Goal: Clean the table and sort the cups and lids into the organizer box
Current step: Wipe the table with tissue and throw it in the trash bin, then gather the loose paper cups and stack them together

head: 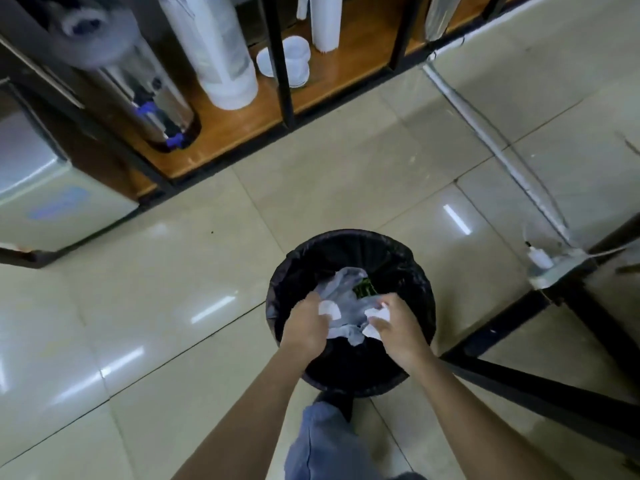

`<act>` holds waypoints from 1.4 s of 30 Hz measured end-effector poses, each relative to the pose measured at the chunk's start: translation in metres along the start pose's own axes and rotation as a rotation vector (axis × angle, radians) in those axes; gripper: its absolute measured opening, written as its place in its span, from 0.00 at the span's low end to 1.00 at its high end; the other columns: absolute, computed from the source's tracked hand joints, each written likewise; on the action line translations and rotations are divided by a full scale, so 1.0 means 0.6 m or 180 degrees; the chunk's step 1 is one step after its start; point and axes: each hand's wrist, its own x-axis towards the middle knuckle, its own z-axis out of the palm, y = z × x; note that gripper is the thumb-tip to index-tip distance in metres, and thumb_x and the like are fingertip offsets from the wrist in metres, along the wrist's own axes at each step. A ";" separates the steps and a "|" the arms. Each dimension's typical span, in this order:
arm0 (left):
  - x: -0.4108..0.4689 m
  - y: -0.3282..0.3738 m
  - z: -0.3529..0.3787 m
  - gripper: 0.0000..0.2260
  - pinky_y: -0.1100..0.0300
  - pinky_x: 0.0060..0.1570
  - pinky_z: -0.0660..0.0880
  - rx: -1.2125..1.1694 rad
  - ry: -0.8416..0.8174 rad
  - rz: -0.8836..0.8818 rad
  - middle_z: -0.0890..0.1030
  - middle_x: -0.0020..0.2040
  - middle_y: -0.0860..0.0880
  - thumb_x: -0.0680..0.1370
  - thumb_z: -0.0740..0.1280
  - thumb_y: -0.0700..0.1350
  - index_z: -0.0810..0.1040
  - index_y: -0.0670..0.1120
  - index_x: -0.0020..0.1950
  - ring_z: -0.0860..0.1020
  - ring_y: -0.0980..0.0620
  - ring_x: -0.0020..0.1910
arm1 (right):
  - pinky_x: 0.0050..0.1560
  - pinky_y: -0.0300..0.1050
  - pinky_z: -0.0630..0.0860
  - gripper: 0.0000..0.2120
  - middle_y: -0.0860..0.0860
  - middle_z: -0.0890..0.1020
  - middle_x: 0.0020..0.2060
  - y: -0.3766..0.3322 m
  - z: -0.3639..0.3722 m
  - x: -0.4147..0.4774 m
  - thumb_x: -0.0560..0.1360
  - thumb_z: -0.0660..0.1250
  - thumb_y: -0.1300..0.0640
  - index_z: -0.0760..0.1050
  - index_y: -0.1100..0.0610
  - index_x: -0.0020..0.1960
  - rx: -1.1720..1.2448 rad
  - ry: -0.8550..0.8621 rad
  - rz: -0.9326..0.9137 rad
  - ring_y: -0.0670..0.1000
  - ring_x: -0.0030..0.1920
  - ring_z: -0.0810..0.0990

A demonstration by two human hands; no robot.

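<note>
Rubbish-clearing step: left hand (pixel 306 327) and right hand (pixel 398 329) pinching crumpled white tissue scraps (pixel 375 315) over black-lined round bin (pixel 412 268); next, letting go.

Cups, white (pixel 325 22): tall nested stack, upright on the wooden shelf. Lids, white (pixel 294 60): small loose pile, flat on the same shelf, just beside the stack. Wrapped cup sleeve (pixel 216 46): long, clear-bagged, standing tilted, left of the lids.

Bare forearms — blue-grey trousers (pixel 325 445), dark shoe (pixel 334 400)
</note>
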 end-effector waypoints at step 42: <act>-0.398 0.263 -0.372 0.33 0.54 0.68 0.62 0.1008 0.1368 0.1825 0.69 0.73 0.47 0.74 0.55 0.65 0.66 0.47 0.72 0.67 0.48 0.70 | 0.66 0.49 0.62 0.39 0.51 0.65 0.72 -0.420 -0.250 -0.358 0.73 0.62 0.39 0.43 0.46 0.76 -0.1464 0.1325 -0.1855 0.54 0.69 0.66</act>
